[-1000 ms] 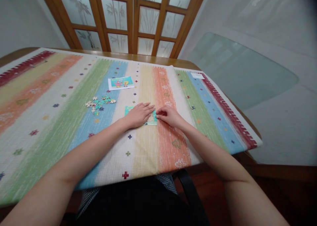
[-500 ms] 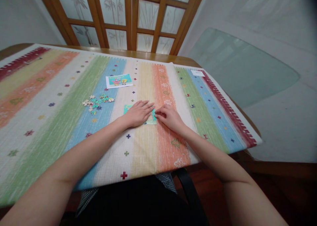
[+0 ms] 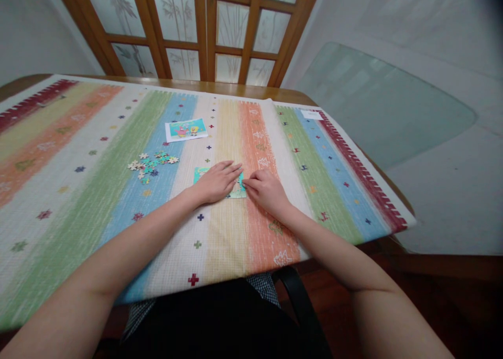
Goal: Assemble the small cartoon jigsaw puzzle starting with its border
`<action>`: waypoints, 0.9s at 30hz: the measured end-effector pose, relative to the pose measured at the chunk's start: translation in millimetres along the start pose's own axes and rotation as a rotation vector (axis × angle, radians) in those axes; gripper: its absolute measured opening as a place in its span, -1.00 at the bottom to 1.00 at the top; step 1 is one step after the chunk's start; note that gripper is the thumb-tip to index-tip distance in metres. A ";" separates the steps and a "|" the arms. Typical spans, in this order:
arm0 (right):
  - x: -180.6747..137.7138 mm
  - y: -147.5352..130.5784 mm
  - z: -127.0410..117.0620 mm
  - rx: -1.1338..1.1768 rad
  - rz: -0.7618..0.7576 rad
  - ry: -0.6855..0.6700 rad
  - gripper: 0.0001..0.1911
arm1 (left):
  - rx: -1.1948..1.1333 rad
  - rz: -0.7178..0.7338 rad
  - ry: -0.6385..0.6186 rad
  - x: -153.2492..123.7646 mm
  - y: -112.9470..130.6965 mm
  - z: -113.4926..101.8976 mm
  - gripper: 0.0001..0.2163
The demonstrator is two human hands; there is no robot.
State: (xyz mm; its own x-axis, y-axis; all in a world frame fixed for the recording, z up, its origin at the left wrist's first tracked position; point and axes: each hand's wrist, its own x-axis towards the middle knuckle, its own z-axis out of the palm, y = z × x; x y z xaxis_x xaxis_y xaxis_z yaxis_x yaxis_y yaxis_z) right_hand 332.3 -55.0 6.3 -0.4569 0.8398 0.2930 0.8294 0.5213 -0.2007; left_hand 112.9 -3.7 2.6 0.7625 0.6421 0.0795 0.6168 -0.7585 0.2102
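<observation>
A partly covered jigsaw puzzle, teal and multicoloured, lies on the striped tablecloth in front of me. Across its middle my left hand rests flat, fingers stretched out and lightly spread, hiding much of the picture. At the puzzle's right edge, my right hand is closed in a pinch of thumb and forefinger. A small teal puzzle piece shows at those fingertips, partly hidden; whether it is joined to the rest I cannot tell.
Loose puzzle pieces lie in a heap to the left. Beyond them is a printed picture card with cartoon figures. A small white paper sits at the far right of the tablecloth. Wooden glazed doors stand behind the table.
The view has shifted slightly, moving the table items a little left in the picture. My left hand stays flat on the puzzle; my right fingertips remain pinched at its right edge.
</observation>
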 end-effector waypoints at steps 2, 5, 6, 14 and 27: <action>-1.6 -2.4 0.0 -0.074 -0.025 -0.015 -0.68 | 0.014 0.001 0.001 -0.3 0.9 -0.6 -0.48; -3.1 -6.3 -1.3 -0.177 -0.060 -0.054 -0.68 | 0.024 0.000 0.009 -0.5 1.1 -0.5 -0.49; -3.5 -7.7 -2.1 -0.209 -0.076 -0.070 -0.69 | 0.023 0.000 0.010 -0.3 0.6 -0.4 -0.49; -5.2 -20.2 -6.9 -0.335 -0.121 -0.153 -0.76 | -0.039 -0.007 0.043 6.9 -3.2 -1.5 -0.54; -3.9 -18.6 -3.4 -0.250 -0.037 -0.112 -0.72 | -0.142 -0.125 0.090 21.2 -3.1 1.8 -0.62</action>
State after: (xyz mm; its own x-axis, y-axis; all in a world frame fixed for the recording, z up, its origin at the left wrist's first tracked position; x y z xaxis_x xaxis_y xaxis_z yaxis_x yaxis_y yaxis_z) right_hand 319.7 -68.5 12.0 -0.5094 0.8398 0.1874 0.8588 0.5100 0.0490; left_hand 127.5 12.0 1.8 0.6572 0.7426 0.1294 0.6670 -0.6529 0.3591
